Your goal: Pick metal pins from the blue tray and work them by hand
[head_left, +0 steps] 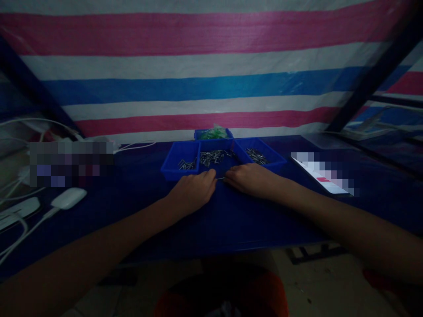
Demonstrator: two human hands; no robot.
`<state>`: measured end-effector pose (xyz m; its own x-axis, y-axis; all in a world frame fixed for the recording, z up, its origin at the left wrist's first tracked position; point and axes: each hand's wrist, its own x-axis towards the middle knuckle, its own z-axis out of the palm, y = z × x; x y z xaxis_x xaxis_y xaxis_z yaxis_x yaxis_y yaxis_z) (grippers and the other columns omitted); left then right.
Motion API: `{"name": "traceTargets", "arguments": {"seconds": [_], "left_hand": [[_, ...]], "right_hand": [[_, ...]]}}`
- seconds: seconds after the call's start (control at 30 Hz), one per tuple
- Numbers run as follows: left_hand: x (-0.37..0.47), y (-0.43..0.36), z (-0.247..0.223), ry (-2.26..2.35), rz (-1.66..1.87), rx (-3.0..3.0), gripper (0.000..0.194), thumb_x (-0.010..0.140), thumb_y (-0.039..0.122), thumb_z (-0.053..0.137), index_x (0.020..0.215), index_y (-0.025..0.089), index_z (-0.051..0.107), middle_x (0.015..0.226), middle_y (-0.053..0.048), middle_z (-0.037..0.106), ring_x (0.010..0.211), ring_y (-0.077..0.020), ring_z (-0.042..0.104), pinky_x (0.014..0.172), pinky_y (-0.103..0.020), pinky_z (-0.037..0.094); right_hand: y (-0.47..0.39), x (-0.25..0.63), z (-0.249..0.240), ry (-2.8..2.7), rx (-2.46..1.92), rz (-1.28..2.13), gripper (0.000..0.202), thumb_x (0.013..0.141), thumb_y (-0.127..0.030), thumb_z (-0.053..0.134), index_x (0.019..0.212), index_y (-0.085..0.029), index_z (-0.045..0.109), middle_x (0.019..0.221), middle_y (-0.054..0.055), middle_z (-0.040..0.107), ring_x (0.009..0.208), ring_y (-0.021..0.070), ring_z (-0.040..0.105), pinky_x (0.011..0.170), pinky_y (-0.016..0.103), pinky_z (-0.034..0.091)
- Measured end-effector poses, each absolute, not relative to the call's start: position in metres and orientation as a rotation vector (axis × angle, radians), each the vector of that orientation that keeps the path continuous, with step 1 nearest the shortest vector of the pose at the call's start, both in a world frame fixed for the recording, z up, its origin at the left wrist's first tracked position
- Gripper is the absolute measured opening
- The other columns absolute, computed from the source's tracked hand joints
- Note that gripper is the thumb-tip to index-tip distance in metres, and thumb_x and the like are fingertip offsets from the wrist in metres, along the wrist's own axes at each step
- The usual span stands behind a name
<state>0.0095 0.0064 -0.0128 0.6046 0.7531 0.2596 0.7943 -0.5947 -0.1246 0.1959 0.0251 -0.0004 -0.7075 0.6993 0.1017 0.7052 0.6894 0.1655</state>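
Both hands meet over the blue table, just in front of small blue bins. A thin, shiny metal pin [220,178] spans the short gap between them. My left hand [194,189] is closed, with its fingertips pinching the pin's left end. Its right end goes into the closed fingers of my right hand [249,179]. The pin's exact kind is too small and dark to make out. Just beyond the hands lies a loose pile of similar metal pins [212,157] on the table.
The left blue bin [172,156] and right blue bin [274,155] hold more metal pieces. A back bin [214,141] contains green plastic. A lit phone-like screen [330,182] lies right. White cables and a white charger [69,198] occupy the left. Striped sheeting [211,88] hangs behind.
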Motion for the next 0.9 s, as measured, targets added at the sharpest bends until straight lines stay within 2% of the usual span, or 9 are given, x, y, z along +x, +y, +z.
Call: {"name": "traceTargets", "arguments": {"seconds": [0.17,0.37,0.7,0.9], "left_hand": [[0.0092,0.0055,-0.0103,-1.217,-0.338,-2.649,0.022,0.088,0.033,0.035,0.092,0.016,0.049,0.083,-0.003,0.059,0.069,-0.0149,0.059,0.051,-0.023,0.037],[0.0068,0.0087,-0.0123,-1.12,-0.432,-2.696,0.021,0.089,0.03,0.036,0.093,0.019,0.053,0.085,-0.001,0.058,0.074,-0.013,0.058,0.055,-0.022,0.04],[0.0088,0.0064,-0.0112,-1.029,-0.594,-2.78,0.012,0.081,0.022,0.043,0.088,0.016,0.05,0.089,-0.003,0.058,0.084,-0.0139,0.055,0.068,-0.024,0.044],[0.0076,0.0084,-0.012,-1.146,-0.446,-2.729,0.012,0.079,0.025,0.043,0.085,0.016,0.049,0.072,0.0,0.059,0.065,-0.0136,0.057,0.055,-0.024,0.04]], "right_hand": [[0.0225,0.193,-0.0006,-2.835,-1.114,-0.277,0.029,0.088,-0.031,0.04,0.076,-0.012,0.059,0.066,0.004,0.058,0.053,0.011,0.05,0.047,0.026,0.026],[0.0263,0.1936,-0.0042,-2.837,-1.017,-0.198,0.034,0.089,-0.035,0.037,0.074,-0.014,0.059,0.066,0.004,0.059,0.055,0.0112,0.052,0.049,0.025,0.028],[0.0305,0.1955,-0.0065,-2.842,-1.001,-0.037,0.02,0.084,-0.031,0.046,0.085,-0.015,0.057,0.077,0.005,0.062,0.065,0.0137,0.056,0.055,0.025,0.034],[0.0275,0.1966,-0.0022,-2.881,-0.979,-0.039,0.019,0.083,-0.032,0.048,0.089,-0.015,0.055,0.079,0.006,0.062,0.067,0.0151,0.057,0.057,0.026,0.037]]}}
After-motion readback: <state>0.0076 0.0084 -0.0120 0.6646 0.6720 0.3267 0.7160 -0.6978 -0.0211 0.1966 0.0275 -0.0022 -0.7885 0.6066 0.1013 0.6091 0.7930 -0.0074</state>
